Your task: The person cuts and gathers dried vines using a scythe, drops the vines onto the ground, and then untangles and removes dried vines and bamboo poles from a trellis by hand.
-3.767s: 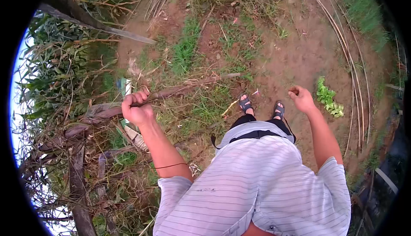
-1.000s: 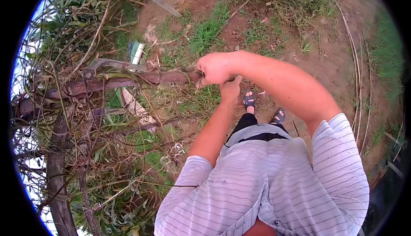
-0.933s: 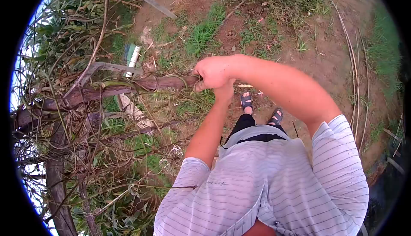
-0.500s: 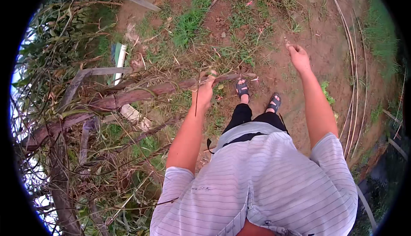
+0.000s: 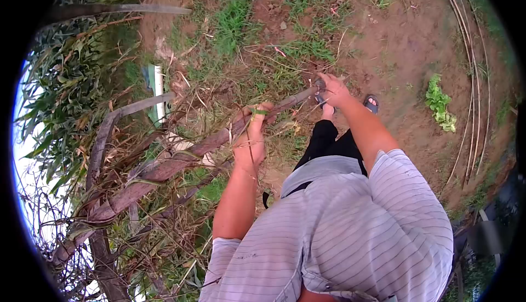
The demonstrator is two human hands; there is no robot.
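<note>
A long, rough wooden pole (image 5: 170,167), wound with dry vines, slants up from the lower left toward my feet. My left hand (image 5: 251,137) is wrapped around it partway along, with a green stem and a thin dry twig lying across the fingers. At the pole's upper right end, my right hand (image 5: 335,91) has its fingers closed about the tip, partly hiding it. Dry vine strands (image 5: 219,102) tangle over and beside the pole near my left hand.
Bent grey bars (image 5: 109,118) and leafy plants (image 5: 66,104) stand at left. A white tube (image 5: 159,91) lies beyond the pole. Leafy greens (image 5: 440,103) lie on the soil at right, near long thin canes (image 5: 474,77). My sandalled feet (image 5: 371,103) are below.
My right hand has come left from out over the bare soil to the pole's end. The pole is now tilted more steeply, with my left hand still on it.
</note>
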